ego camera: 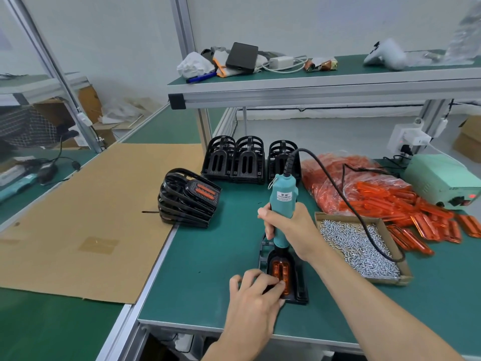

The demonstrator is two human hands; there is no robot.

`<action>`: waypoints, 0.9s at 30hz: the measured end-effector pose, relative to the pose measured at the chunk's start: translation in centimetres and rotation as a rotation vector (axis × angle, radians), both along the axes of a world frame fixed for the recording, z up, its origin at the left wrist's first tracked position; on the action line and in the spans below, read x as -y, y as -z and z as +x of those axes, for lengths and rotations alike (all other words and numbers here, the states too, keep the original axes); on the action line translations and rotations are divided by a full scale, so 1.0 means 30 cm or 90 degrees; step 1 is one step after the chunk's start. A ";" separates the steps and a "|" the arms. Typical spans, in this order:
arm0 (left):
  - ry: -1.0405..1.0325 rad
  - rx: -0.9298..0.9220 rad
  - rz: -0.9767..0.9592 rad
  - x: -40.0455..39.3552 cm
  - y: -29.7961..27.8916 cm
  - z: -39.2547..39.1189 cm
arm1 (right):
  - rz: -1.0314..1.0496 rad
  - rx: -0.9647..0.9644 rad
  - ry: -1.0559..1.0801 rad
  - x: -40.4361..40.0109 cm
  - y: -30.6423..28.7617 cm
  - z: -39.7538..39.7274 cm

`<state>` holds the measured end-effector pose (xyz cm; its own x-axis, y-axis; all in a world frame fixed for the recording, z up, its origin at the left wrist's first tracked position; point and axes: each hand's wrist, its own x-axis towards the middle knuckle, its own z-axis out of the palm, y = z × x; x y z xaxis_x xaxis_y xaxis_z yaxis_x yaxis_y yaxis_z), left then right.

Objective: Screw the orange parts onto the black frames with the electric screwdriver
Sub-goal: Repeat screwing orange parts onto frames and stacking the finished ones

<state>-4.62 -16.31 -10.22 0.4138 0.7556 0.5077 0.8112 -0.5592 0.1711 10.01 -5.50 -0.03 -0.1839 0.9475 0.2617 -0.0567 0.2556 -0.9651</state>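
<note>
Cardboard sheet (86, 217) overlaps green workbench (208, 256) beside frames (188, 199).

Single head-worn wide-angle view, aimed forward and down over green bench (208, 256); hands seen close, shelf (312, 84) farther back.

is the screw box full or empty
Nearly full: the cardboard box by the right hand holds a dense layer of silver screws across its floor.
</note>
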 end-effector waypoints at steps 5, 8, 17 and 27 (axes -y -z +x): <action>0.005 0.009 0.015 0.004 -0.003 -0.001 | 0.017 -0.058 0.000 -0.003 -0.020 0.050; 0.005 0.006 0.026 0.007 -0.002 -0.002 | 0.002 -0.093 -0.029 0.005 -0.037 0.079; 0.047 0.042 -0.020 0.002 -0.003 -0.006 | 0.021 -0.253 0.030 0.066 -0.096 0.128; 0.052 0.038 -0.034 -0.042 -0.010 0.045 | -0.146 -0.609 0.214 0.338 0.136 0.424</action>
<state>-3.26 -15.05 -9.91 0.4448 0.7476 0.4932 0.7511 -0.6113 0.2494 22.73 -15.65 -4.11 0.2885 0.9569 -0.0341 -0.7839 0.2156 -0.5822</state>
